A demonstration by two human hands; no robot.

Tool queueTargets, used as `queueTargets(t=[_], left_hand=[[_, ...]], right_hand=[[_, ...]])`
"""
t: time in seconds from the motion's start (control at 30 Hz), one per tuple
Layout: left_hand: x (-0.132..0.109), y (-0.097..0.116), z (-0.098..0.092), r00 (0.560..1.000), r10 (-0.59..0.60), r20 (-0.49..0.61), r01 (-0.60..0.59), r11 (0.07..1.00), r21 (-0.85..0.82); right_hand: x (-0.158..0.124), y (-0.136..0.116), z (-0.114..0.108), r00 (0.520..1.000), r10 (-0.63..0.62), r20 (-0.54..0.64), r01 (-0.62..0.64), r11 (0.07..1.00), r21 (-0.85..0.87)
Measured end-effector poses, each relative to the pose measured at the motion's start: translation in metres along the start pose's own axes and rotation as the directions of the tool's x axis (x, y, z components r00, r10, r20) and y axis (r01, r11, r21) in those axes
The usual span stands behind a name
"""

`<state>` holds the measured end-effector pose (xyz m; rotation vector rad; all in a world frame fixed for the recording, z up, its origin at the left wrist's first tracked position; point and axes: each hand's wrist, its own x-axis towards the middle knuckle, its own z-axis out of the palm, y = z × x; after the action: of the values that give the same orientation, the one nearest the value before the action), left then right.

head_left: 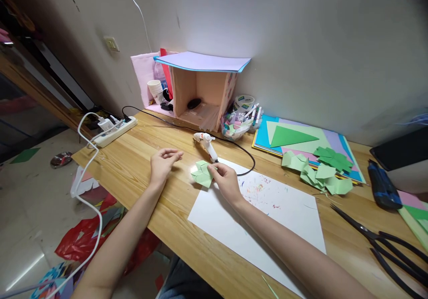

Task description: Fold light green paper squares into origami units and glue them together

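Observation:
My right hand (227,181) pinches a light green paper flower (202,174) by its right edge, above the left corner of a white sheet of paper (277,227). To the left, my left hand (163,165) is over the bare wood, its thumb and fingertips drawn together. Whether anything tiny is between them I cannot make out. Just behind the paper flower, a white hot glue gun (206,145) rests on the table with its black cord. More light green paper flowers (317,174) and a darker green paper flower (333,158) lie on the right.
Black scissors (374,236) and a dark blue tool (383,185) lie at right. Coloured paper sheets (264,132) are stacked behind. An open box (187,85) stands by the wall, beside a tub of markers (236,127). A power strip (117,132) sits at the left edge.

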<state>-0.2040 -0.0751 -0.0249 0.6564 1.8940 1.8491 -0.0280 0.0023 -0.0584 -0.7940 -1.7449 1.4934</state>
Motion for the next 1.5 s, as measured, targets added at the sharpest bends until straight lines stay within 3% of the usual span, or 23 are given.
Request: queueTargets(t=[0.07,0.1,0.17,0.2,0.3,0.4,0.5,0.6,0.67,0.73,0.8,0.9,0.93,1.0,1.03,1.07,1.1,1.17,1.2,1.27,1.33,1.4,1.5], left_hand=[[0.003,-0.001,-0.002,0.988,0.091,-0.121,-0.090,0.996,0.014],[0.004,-0.002,-0.001,0.989,0.100,-0.111,-0.099,0.995,0.014],[0.002,-0.002,0.002,0.998,0.019,0.066,-0.019,1.000,0.008],[-0.001,-0.001,0.004,0.978,-0.053,0.201,0.049,0.999,0.022],[-0.010,0.000,0.012,0.835,-0.190,0.516,0.155,0.982,0.111],[-0.018,0.000,0.017,0.776,-0.158,0.611,0.075,0.984,0.159],[-0.018,-0.002,0.017,0.791,-0.138,0.596,0.044,0.984,0.170],[-0.007,-0.006,0.011,0.873,-0.139,0.467,0.093,0.988,0.120],[0.005,-0.009,0.002,0.965,-0.083,0.248,0.082,0.997,0.013],[0.019,-0.012,-0.010,0.999,-0.034,-0.032,0.032,0.997,-0.065],[0.029,-0.014,-0.021,0.947,0.063,-0.314,-0.085,0.995,-0.057],[0.028,-0.013,-0.027,0.853,0.184,-0.488,-0.169,0.983,0.075],[0.023,-0.009,-0.024,0.843,0.233,-0.485,-0.188,0.972,0.142],[0.006,0.002,-0.010,0.918,0.236,-0.320,-0.199,0.969,0.146],[-0.004,0.009,0.001,0.970,0.184,-0.161,-0.167,0.979,0.114],[-0.015,0.017,0.014,0.994,0.089,0.067,-0.094,0.993,0.066],[-0.027,0.025,0.028,0.943,-0.043,0.329,0.035,0.999,0.031],[-0.048,0.041,0.057,0.708,-0.204,0.676,0.288,0.957,-0.013],[-0.057,0.047,0.072,0.653,-0.185,0.734,0.347,0.935,-0.073],[-0.072,0.057,0.098,0.658,-0.129,0.742,0.376,0.910,-0.176],[-0.080,0.061,0.121,0.655,-0.143,0.742,0.406,0.894,-0.187],[-0.084,0.062,0.139,0.618,-0.155,0.771,0.402,0.905,-0.140],[-0.081,0.056,0.162,0.554,-0.114,0.825,0.285,0.957,-0.059]], right_hand=[[-0.001,-0.002,0.000,0.999,-0.007,0.041,0.007,1.000,0.008],[-0.001,-0.003,0.000,0.998,-0.014,0.063,0.013,1.000,0.010],[-0.002,-0.005,0.000,0.993,-0.032,0.112,0.032,0.999,0.007],[-0.002,-0.006,0.000,0.990,-0.041,0.137,0.041,0.999,0.003],[-0.003,-0.008,0.001,0.969,-0.060,0.241,0.060,0.998,0.007],[-0.004,-0.009,0.004,0.932,-0.070,0.355,0.074,0.997,0.000],[-0.005,-0.009,0.005,0.911,-0.058,0.407,0.078,0.996,-0.033],[-0.005,-0.009,0.005,0.917,-0.032,0.398,0.045,0.999,-0.022],[-0.004,-0.007,0.005,0.927,-0.020,0.375,0.021,1.000,0.002],[-0.003,-0.004,0.005,0.939,-0.015,0.343,0.010,1.000,0.016],[-0.001,-0.003,0.005,0.951,-0.013,0.310,0.007,1.000,0.020],[0.001,-0.007,0.000,0.977,-0.050,0.207,0.045,0.998,0.032],[0.001,-0.012,-0.005,0.985,-0.094,0.145,0.092,0.996,0.021],[0.002,-0.023,-0.019,0.967,-0.256,0.001,0.256,0.964,-0.068],[0.003,-0.028,-0.028,0.927,-0.370,-0.054,0.358,0.921,-0.153],[0.003,-0.033,-0.039,0.868,-0.492,-0.070,0.462,0.851,-0.249],[0.002,-0.037,-0.049,0.792,-0.609,-0.037,0.562,0.753,-0.342],[0.000,-0.041,-0.070,0.658,-0.742,0.128,0.698,0.536,-0.475],[-0.002,-0.041,-0.080,0.608,-0.765,0.213,0.735,0.441,-0.516],[-0.010,-0.039,-0.097,0.552,-0.773,0.313,0.752,0.300,-0.587],[-0.021,-0.037,-0.113,0.532,-0.778,0.334,0.727,0.219,-0.650],[-0.034,-0.035,-0.128,0.550,-0.773,0.316,0.691,0.210,-0.691],[-0.053,-0.032,-0.154,0.657,-0.737,0.156,0.550,0.328,-0.768]])
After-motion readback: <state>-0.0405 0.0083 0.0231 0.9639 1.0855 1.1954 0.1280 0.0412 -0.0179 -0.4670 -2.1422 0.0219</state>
